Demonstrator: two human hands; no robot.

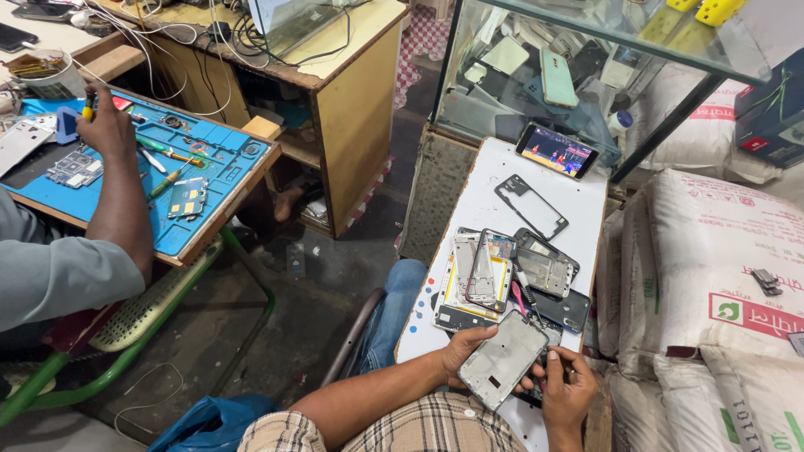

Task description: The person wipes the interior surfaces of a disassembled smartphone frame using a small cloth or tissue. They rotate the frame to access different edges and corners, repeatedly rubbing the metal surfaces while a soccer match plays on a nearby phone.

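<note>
My left hand [466, 346] grips a grey phone middle frame [503, 359] by its left edge, tilted over the near end of a white tabletop [483, 194]. At the frame's lower right corner my right hand [569, 390] pinches it with curled fingers. Whether that hand also holds a small tool is hidden. Just beyond the frame lies a pile of opened phone housings and back covers [502, 276].
A lone black phone frame [532, 206] and a phone with a lit screen [557, 151] lie farther up the tabletop. A glass cabinet [586, 75] stands behind, white sacks [712, 276] at right. At left, a co-worker's hand [107, 125] holds a yellow-handled tool over a blue repair mat [209, 167].
</note>
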